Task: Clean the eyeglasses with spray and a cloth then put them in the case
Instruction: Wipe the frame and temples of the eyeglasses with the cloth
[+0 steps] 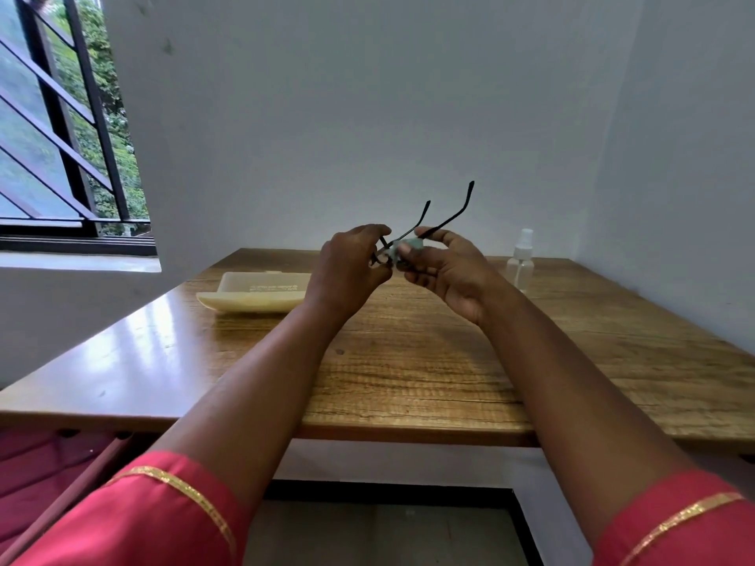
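Two hands hold the eyeglasses above the worktop: left hand fingers grip the frame, right hand fingers pinch a cloth on a lens between them, temples pointing up and away.

Wooden table, open cream case, spray bottle

hands hide the eyeglasses lenses; case print illegible.

Wooden table; barred window left; white wall.
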